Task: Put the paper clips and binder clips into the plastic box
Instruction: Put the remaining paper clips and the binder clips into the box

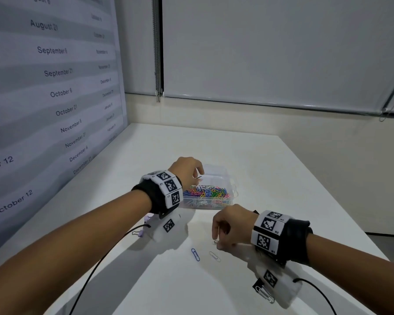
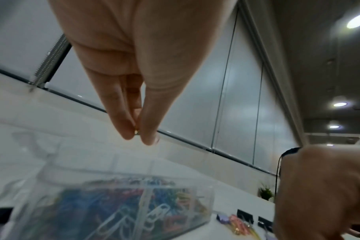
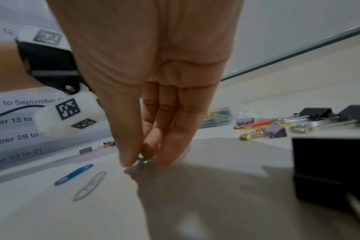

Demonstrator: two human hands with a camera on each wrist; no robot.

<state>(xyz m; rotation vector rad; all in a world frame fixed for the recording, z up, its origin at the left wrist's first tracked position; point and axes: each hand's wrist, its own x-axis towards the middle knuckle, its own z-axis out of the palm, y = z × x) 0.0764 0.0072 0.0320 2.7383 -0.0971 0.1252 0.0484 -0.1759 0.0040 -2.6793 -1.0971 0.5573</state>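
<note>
Our left hand (image 1: 187, 171) pinches a small clip (image 1: 199, 177) over the plastic box (image 1: 231, 178), mid-desk (image 1: 282, 178) & full of coloured paper clips. Right hand (image 1: 230, 228) pinches a clip (image 3: 145, 156) off the desk nr the front edge, beside a blue clip (image 1: 195, 254) & a silver one (image 1: 214, 256).

Left hand (image 1: 187, 170) raised, fingers (image 2: 121, 116) pinched — right hand (image 1: 231, 227) low, likewise.
</note>
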